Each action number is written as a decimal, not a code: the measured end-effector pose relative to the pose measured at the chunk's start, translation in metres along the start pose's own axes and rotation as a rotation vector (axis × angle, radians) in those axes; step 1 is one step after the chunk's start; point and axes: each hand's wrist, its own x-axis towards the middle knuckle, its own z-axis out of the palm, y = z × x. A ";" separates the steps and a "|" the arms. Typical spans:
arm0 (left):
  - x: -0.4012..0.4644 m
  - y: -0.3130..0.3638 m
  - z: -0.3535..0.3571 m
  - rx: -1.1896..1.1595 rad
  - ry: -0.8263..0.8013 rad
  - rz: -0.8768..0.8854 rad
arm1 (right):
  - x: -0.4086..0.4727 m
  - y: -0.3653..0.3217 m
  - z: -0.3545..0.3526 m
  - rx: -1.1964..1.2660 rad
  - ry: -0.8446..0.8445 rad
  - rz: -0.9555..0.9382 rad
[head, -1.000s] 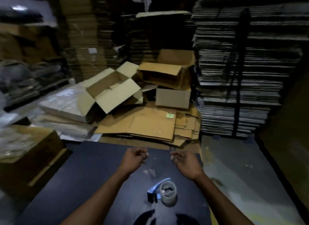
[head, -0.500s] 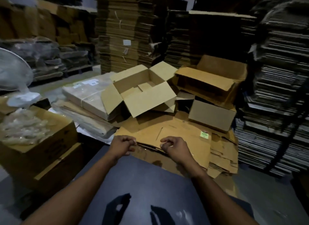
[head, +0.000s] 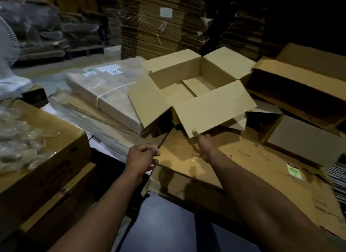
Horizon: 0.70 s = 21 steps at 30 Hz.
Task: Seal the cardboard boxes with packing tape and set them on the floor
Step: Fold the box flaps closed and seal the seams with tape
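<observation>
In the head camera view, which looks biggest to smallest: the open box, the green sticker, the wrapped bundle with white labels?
1. Open brown cardboard box, flaps spread
2. Plastic-wrapped flat bundle with white labels, a bit smaller, though partly hidden
3. Small green sticker, smallest by far

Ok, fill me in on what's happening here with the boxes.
A person is reaching over a pile of flattened cardboard toward an open cardboard box. The right hand pinches the lower corner of the box's near flap, thumb on top. The left hand is curled beside it, holding nothing that shows. All four flaps stand open, so the box is not taped yet. No tape dispenser is in view.
</observation>
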 end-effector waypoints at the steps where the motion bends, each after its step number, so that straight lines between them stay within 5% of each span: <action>1: 0.009 -0.001 -0.003 0.007 -0.006 -0.003 | 0.021 -0.004 0.006 0.098 0.015 0.013; 8: 0.065 -0.002 0.002 0.095 -0.065 -0.003 | 0.057 -0.026 0.032 0.572 0.111 0.050; 17: 0.068 0.010 0.024 0.101 -0.150 0.006 | 0.022 -0.116 0.025 0.268 0.311 -0.229; 21: 0.048 0.030 0.023 0.267 -0.023 0.203 | -0.019 -0.148 0.000 0.141 0.376 -0.369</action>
